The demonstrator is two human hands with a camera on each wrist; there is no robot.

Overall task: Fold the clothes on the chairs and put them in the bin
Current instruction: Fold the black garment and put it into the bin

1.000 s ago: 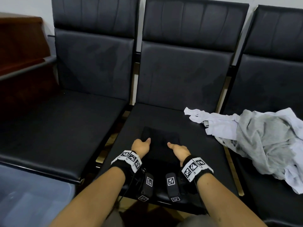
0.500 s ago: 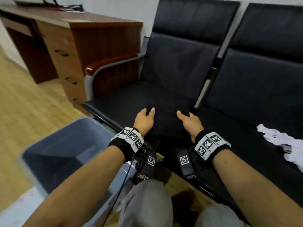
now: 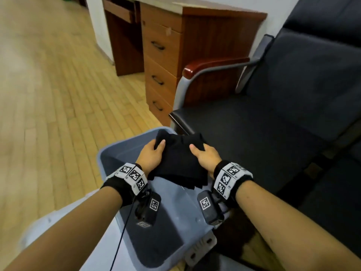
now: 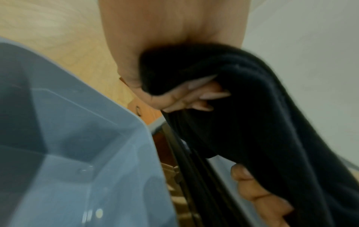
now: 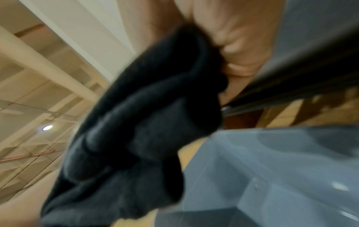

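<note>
Head view, with both wrist views. A folded black garment is held between both hands above the open grey-blue bin, over its far half. The left hand grips the garment's left edge, thumb on top and fingers curled beneath the cloth. The right hand grips the right edge in the same manner, thumb on top; in the right wrist view its fingers are closed into the fabric. The garment sags slightly between the two grips, and its near edge hangs toward the bin's interior. The bin stands on the wooden floor, just left of a black chair with a wood-capped armrest. A brown desk with drawers stands on the far side of the armrest. Both wrist views are motion-blurred.
</note>
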